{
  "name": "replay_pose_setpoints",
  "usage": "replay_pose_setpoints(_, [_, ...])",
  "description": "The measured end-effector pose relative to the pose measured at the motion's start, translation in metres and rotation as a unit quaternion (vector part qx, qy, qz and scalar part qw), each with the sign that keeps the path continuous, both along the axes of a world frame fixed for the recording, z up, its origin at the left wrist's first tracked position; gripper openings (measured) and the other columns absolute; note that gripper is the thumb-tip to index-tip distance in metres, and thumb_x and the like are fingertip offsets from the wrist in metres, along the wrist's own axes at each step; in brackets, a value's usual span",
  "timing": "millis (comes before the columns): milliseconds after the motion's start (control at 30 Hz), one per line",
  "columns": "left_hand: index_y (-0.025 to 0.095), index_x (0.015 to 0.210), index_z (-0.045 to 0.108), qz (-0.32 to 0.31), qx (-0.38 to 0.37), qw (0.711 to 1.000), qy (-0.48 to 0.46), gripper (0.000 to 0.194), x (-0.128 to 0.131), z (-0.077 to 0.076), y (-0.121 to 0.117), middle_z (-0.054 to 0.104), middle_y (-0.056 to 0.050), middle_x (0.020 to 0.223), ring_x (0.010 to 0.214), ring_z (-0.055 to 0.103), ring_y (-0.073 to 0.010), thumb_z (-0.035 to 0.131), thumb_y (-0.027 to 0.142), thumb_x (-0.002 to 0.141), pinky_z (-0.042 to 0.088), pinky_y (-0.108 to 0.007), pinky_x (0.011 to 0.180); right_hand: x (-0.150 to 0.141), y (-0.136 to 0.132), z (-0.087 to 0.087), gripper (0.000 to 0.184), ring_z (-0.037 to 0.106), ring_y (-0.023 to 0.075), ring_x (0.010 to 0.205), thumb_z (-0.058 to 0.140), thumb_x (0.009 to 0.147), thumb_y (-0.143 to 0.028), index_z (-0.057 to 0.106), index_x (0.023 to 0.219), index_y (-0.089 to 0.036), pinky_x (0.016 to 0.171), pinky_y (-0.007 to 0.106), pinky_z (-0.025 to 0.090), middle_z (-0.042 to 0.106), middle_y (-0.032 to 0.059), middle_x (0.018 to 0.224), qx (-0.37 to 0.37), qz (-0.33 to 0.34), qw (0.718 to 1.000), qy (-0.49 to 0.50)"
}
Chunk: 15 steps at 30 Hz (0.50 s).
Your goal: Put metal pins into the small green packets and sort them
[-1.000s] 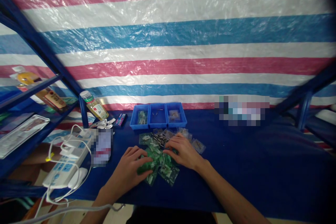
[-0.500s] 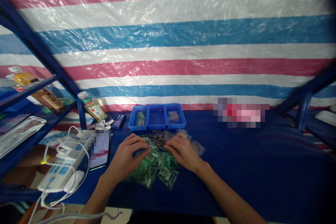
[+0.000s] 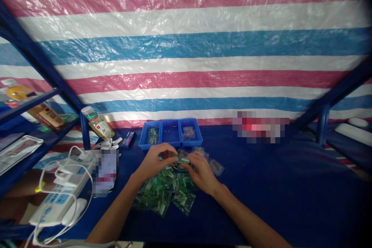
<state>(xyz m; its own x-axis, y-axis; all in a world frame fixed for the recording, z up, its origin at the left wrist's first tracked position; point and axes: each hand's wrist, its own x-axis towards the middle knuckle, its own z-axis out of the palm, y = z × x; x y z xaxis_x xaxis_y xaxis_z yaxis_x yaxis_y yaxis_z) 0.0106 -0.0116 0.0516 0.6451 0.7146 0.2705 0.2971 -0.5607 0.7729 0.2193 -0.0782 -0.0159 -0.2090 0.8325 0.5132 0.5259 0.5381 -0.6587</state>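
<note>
Left hand (image 3: 154,161) and right hand (image 3: 202,173) pinch a small plastic packet (image 3: 183,159) between them.

Heap of green plastic packets (image 3: 161,190) just below the grip; blue parts bins (image 3: 170,134) just beyond it.

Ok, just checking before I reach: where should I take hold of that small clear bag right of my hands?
Come from the right with your right hand and pinch the outer corner of the small clear plastic bag. It lies flat on the dark blue cloth, right of the pile of green-filled bags, so that side looks free and its thin edge should catch easily.
</note>
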Motion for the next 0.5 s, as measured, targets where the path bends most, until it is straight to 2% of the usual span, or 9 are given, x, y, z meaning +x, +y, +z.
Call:
replay_pose_setpoints(133, [0.017,0.093,0.073,-0.019,0.061,0.998,0.015,0.019,-0.002,-0.015,-0.005,0.071,-0.006,0.089,0.081,0.063,-0.0165,0.068,0.035,0.095,0.049,-0.027,0.075,0.0,0.001,-0.002,0.025,0.062,0.0205,0.074,0.058,0.103,-0.031,0.062,0.082,-0.02,0.075,0.034,0.042,0.066,0.0025,0.075,-0.012,0.0,1.0,-0.005])
replay_pose_setpoints(267, [0.017,0.086,0.071,0.018,0.096,0.995,0.022,0.018,-0.007,-0.03,-0.008,0.068,-0.004,0.081,0.076,0.062,-0.0154,0.066,0.031,0.096,0.047,-0.026,0.072,-0.002,-0.001,0.001,0.015,0.063,0.0202,0.075,0.065,0.099,-0.035,0.065,0.093,-0.021,0.073,0.032,0.045,0.068,0.0025,0.081,-0.025,0.005,1.0,0.014])
replay_pose_setpoints(400, [0.017,0.093,0.071,0.005,0.117,0.993,0.034,0.019,-0.007,-0.035,-0.012,0.069,-0.006,0.087,0.082,0.064,-0.0168,0.064,0.034,0.097,0.05,-0.028,0.075,-0.002,-0.002,0.003,0.02,0.061,0.0185,0.071,0.06,0.101,-0.028,0.064,0.083,-0.021,0.067,0.029,0.044,0.065,0.0013,0.076,-0.035,-0.008,0.997,0.068])
replay_pose_setpoints(500, [0.018,0.101,0.072,-0.01,0.136,0.99,0.044,0.021,-0.005,-0.035,-0.013,0.072,-0.008,0.094,0.089,0.066,-0.0194,0.069,0.037,0.094,0.052,-0.03,0.08,0.0,-0.002,0.004,0.022,0.061,0.0188,0.071,0.061,0.101,-0.03,0.065,0.081,-0.021,0.066,0.029,0.045,0.064,0.0014,0.075,-0.029,-0.003,0.996,0.083])
